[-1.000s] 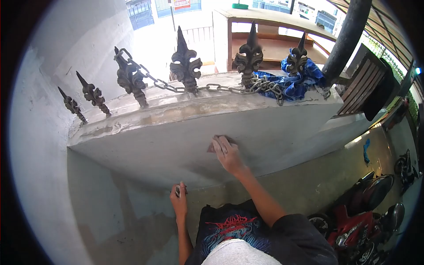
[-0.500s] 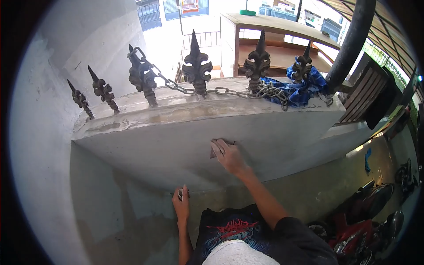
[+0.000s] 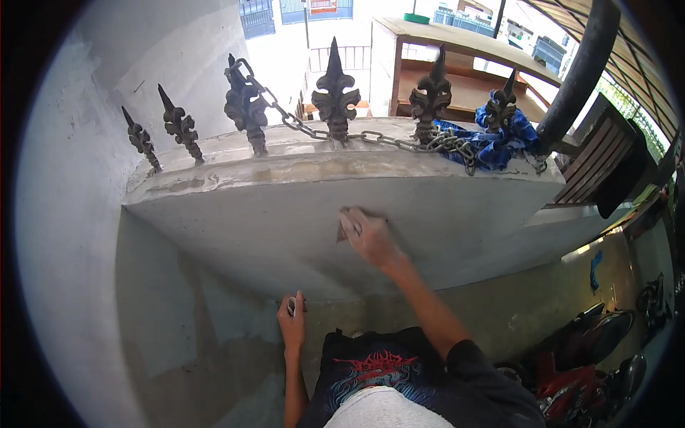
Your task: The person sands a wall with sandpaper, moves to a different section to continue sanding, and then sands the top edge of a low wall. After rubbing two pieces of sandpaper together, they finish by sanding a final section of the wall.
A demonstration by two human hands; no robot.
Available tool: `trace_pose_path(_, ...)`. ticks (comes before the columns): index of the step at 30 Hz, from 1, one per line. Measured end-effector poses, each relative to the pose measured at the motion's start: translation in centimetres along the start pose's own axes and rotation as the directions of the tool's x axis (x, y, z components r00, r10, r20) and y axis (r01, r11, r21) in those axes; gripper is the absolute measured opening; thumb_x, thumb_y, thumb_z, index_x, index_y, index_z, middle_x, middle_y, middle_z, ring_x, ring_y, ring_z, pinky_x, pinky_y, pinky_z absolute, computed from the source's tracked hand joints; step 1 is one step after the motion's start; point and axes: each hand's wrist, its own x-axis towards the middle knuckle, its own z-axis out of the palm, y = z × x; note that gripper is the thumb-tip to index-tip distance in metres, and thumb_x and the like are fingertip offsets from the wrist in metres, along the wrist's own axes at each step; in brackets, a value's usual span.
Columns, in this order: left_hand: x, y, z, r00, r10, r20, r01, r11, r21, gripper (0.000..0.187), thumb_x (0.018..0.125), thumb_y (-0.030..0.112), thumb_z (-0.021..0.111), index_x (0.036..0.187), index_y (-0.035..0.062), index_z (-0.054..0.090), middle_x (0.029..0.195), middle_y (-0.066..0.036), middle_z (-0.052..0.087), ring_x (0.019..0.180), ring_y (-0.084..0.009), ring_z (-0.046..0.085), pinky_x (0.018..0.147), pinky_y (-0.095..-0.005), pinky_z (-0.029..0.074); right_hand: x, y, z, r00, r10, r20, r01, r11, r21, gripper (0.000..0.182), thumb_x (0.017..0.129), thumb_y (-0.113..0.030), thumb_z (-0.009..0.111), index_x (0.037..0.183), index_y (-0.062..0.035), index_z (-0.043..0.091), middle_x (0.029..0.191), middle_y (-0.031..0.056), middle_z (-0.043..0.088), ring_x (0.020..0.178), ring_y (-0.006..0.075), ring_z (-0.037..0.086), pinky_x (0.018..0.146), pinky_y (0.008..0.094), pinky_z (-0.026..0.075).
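My right hand (image 3: 369,239) presses a small reddish-brown sheet, which looks like sandpaper (image 3: 342,232), flat against the grey plastered wall (image 3: 285,214). The fingers lie bent over the sheet, and only its left part shows. Lower and to the left, my left hand (image 3: 290,324) is held near the foot of the wall, thumb and fingers curled into a ring. Something small and dark shows at its fingertips, too little to name.
Along the wall's top stand several dark metal spikes (image 3: 335,96), with a chain (image 3: 292,123) strung between them and a blue cloth (image 3: 499,150) at the right. A black pole (image 3: 581,71) leans there. A red motorcycle (image 3: 567,389) stands lower right; a wooden cabinet (image 3: 457,36) is beyond.
The view has shifted, so the wall and spikes sit further right and higher. Against the wall, my right hand with the sandpaper has slid a little left. My left hand stays curled.
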Motion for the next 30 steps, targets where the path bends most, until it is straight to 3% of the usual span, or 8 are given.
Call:
trace_pose_path(2, 0.1, 0.5, 0.2, 1.000, 0.005, 0.016, -0.006, 1.000, 0.024, 0.035, 0.100, 0.029, 0.058, 0.077, 0.0025, 0.057, 0.064, 0.003, 0.045, 0.060, -0.0057, 0.037, 0.055, -0.0257, 0.031, 4.2, -2.2, -2.9, 0.994, 0.106, 0.039, -0.108, 0.992, 0.065, 0.015, 0.095, -0.009, 0.059, 0.106, -0.0009, 0.060, 0.078, 0.0153, 0.066, 0.067, 0.0326, 0.066, 0.056, 0.0405, 0.052)
trace_pose_path(5, -0.1, 1.2, 0.0, 1.000, -0.003, 0.015, 0.002, 1.000, 0.020, 0.036, 0.100, 0.029, 0.058, 0.076, 0.0028, 0.057, 0.063, 0.003, 0.045, 0.060, -0.0054, 0.037, 0.055, -0.0258, 0.031, 7.6, -3.6, -3.4, 0.959, 0.233, -0.160, -0.203, 0.962, 0.185, 0.008, 0.094, -0.008, 0.063, 0.096, -0.0014, 0.058, 0.069, 0.0164, 0.058, 0.057, 0.0317, 0.060, 0.052, 0.0397, 0.044)
trace_pose_path(10, -1.1, -0.2, -0.6, 0.999, -0.033, -0.015, 0.033, 0.999, -0.004, 0.036, 0.101, 0.028, 0.057, 0.075, 0.0031, 0.056, 0.064, 0.004, 0.044, 0.060, -0.0053, 0.036, 0.055, -0.0259, 0.031, -2.4, 0.3, 3.2, 0.993, 0.122, 0.012, -0.122, 0.990, 0.073, 0.009, 0.094, -0.009, 0.063, 0.095, -0.0002, 0.060, 0.068, 0.0154, 0.060, 0.057, 0.0317, 0.062, 0.051, 0.0361, 0.047)
trace_pose_path(15, -1.8, -0.7, -1.2, 0.998, -0.049, -0.034, 0.048, 0.998, -0.032, 0.035, 0.101, 0.028, 0.057, 0.076, 0.0030, 0.055, 0.064, 0.004, 0.043, 0.061, -0.0051, 0.036, 0.055, -0.0258, 0.030, 2.7, -1.5, -0.7, 0.995, 0.070, 0.068, -0.071, 0.997, 0.017, 0.010, 0.094, -0.009, 0.063, 0.097, 0.0002, 0.062, 0.070, 0.0132, 0.064, 0.058, 0.0313, 0.064, 0.053, 0.0336, 0.051)
trace_pose_path(17, -1.9, -0.3, -1.4, 0.996, -0.070, -0.048, 0.069, 0.997, -0.021, 0.034, 0.101, 0.028, 0.056, 0.078, 0.0027, 0.055, 0.065, 0.003, 0.042, 0.061, -0.0051, 0.036, 0.055, -0.0257, 0.030, 6.8, -2.6, -3.3, 0.965, 0.165, -0.205, -0.132, 0.978, 0.162, 0.012, 0.093, -0.009, 0.063, 0.101, -0.0003, 0.061, 0.072, 0.0148, 0.064, 0.061, 0.0348, 0.064, 0.054, 0.0380, 0.051)
trace_pose_path(21, -2.0, 0.6, -1.2, 0.996, -0.076, -0.038, 0.077, 0.997, 0.010, 0.037, 0.103, 0.032, 0.053, 0.077, 0.0052, 0.053, 0.066, 0.005, 0.040, 0.061, -0.0056, 0.035, 0.055, -0.0250, 0.029, 4.1, -1.0, -2.6, 0.950, 0.225, -0.218, -0.180, 0.961, 0.212, 0.012, 0.093, -0.008, 0.062, 0.101, 0.0003, 0.061, 0.076, 0.0167, 0.064, 0.063, 0.0349, 0.065, 0.056, 0.0401, 0.051)
trace_pose_path(26, -2.5, -0.4, -1.0, 0.998, -0.047, -0.053, 0.048, 0.999, 0.025, 0.035, 0.103, 0.030, 0.052, 0.077, 0.0058, 0.052, 0.067, 0.005, 0.040, 0.061, -0.0056, 0.035, 0.055, -0.0250, 0.029, -4.6, 2.1, -0.6, 0.977, 0.215, 0.018, -0.215, 0.976, 0.033, 0.008, 0.094, -0.007, 0.061, 0.096, 0.0009, 0.061, 0.076, 0.0152, 0.062, 0.064, 0.0272, 0.066, 0.057, 0.0363, 0.049)
trace_pose_path(30, -2.7, -0.3, -0.4, 0.996, -0.091, -0.003, 0.091, 0.995, 0.032, 0.035, 0.103, 0.030, 0.052, 0.077, 0.0059, 0.052, 0.067, 0.005, 0.040, 0.061, -0.0057, 0.035, 0.055, -0.0250, 0.029, 2.0, 0.7, -8.0, 0.960, 0.223, -0.172, -0.208, 0.973, 0.097, 0.006, 0.093, -0.008, 0.062, 0.095, -0.0032, 0.059, 0.075, 0.0171, 0.062, 0.063, 0.0355, 0.063, 0.055, 0.0407, 0.049)
